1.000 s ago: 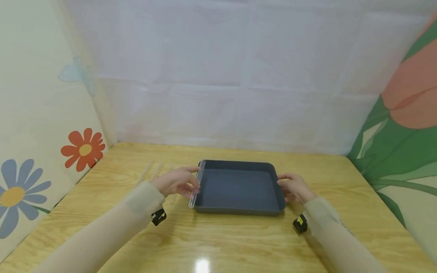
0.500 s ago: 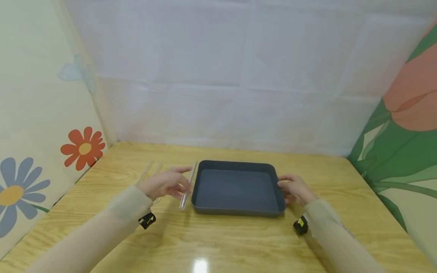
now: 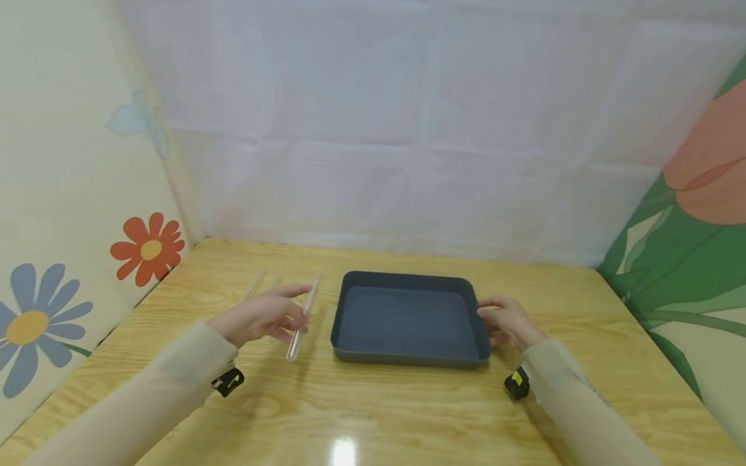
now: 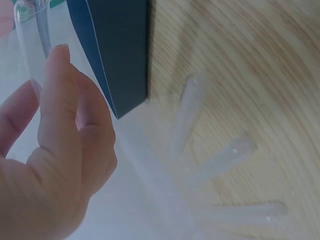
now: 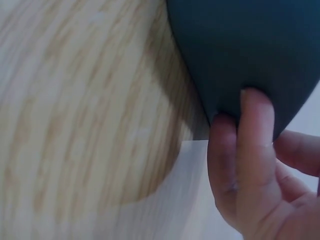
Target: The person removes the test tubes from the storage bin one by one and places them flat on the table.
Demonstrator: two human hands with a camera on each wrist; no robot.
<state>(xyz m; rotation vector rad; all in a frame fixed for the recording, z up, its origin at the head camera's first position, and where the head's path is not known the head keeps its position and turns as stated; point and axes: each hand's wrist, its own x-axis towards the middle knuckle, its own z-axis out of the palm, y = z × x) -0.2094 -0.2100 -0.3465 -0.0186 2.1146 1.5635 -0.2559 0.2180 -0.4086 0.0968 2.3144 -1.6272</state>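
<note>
A clear test tube [image 3: 295,343] is pinched between the thumb and fingers of my left hand [image 3: 256,318], slanting beside the tray's left end. In the left wrist view the test tube [image 4: 31,35] stands up from the fingertips at the top left corner. The dark grey rectangular tray [image 3: 402,323] sits on the table with nothing in it. My right hand [image 3: 508,320] is at its right wall. In the right wrist view the fingertips [image 5: 256,100] rest against the outer wall with the fingers fairly straight.
Several more clear test tubes [image 4: 222,159] lie on the wooden table [image 3: 408,414], left of the tray and partly hidden behind my left hand in the head view. A white sheet [image 3: 373,129] stands behind the table, and flower-patterned panels [image 3: 64,194] flank it.
My left hand has moved left, carrying the test tube away from the tray's left rim to over the table. My right hand stays at the tray's right side.
</note>
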